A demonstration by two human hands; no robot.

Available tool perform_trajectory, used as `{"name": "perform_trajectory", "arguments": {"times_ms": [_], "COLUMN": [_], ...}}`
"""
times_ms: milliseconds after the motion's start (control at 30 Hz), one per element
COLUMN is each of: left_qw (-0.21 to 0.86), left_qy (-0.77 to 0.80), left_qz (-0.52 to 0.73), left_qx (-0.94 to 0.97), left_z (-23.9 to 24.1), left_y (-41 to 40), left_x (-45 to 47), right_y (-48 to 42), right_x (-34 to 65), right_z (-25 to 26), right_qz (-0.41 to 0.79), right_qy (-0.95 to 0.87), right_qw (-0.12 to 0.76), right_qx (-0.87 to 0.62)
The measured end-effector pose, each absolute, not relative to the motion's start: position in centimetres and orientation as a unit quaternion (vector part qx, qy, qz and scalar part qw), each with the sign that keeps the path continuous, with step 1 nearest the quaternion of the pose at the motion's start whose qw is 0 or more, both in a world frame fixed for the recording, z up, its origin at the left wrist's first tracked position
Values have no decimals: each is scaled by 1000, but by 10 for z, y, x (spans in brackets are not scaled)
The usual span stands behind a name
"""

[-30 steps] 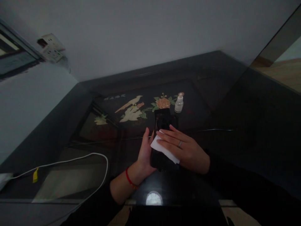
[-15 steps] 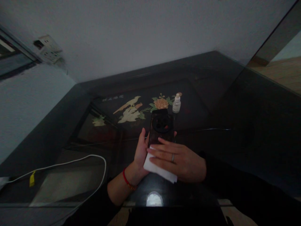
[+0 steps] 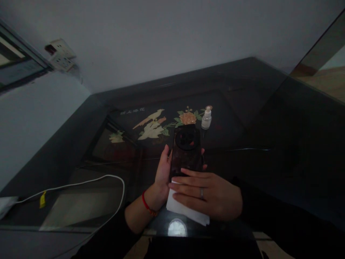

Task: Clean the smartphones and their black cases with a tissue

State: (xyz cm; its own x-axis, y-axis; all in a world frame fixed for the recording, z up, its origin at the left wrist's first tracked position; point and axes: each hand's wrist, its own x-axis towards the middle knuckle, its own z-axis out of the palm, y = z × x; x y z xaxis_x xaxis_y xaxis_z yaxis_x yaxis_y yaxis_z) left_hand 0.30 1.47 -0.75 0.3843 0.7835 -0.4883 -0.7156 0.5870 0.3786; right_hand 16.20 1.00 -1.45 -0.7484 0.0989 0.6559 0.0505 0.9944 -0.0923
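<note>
A dark smartphone [image 3: 186, 158] with a large round camera module faces up, its back towards me. My left hand [image 3: 163, 176], with a red bracelet at the wrist, grips it from below; the thumb lies along the left edge and fingertips show at the right edge. My right hand [image 3: 206, 194], wearing a ring, presses a folded white cloth or tissue [image 3: 183, 210] over the phone's lower part. Its fingers lie flat across the cloth. The lower end of the phone is hidden. Beyond the phone stands a small dropper bottle [image 3: 206, 118] with a white cap.
The dark glossy table [image 3: 242, 122] carries a bird-and-flower picture [image 3: 152, 127]. A white cable [image 3: 88, 181] with a yellow tag [image 3: 42, 200] curves across the left side. Wall sockets [image 3: 62, 55] are at the upper left, and a pale wall [image 3: 172, 39] rises behind the table.
My right hand and the white cloth have slid down the phone towards me, baring more of its back. My left hand keeps its grip. The whole view has shifted slightly.
</note>
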Motion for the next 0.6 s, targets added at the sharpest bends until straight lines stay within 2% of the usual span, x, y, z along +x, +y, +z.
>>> {"name": "perform_trajectory", "arguments": {"times_ms": [167,367,533,600], "left_qw": [819,827,805,809], "left_qy": [326,303,335,326], "left_qz": [471,471,489,487], "left_qx": [39,52,39,41], "left_z": [-2,-1,3,5], "left_y": [13,15,16,16], "left_x": [4,3,3,3], "right_y": [19,15,21,20], "right_x": [171,168,174,174], "right_z": [-13,-11,-11,-12], "right_qz": [28,38,40,48], "right_qy": [-912,-932,-914,-921], "right_qw": [368,357,368,362], "right_qx": [-179,-46,-164,-134]}}
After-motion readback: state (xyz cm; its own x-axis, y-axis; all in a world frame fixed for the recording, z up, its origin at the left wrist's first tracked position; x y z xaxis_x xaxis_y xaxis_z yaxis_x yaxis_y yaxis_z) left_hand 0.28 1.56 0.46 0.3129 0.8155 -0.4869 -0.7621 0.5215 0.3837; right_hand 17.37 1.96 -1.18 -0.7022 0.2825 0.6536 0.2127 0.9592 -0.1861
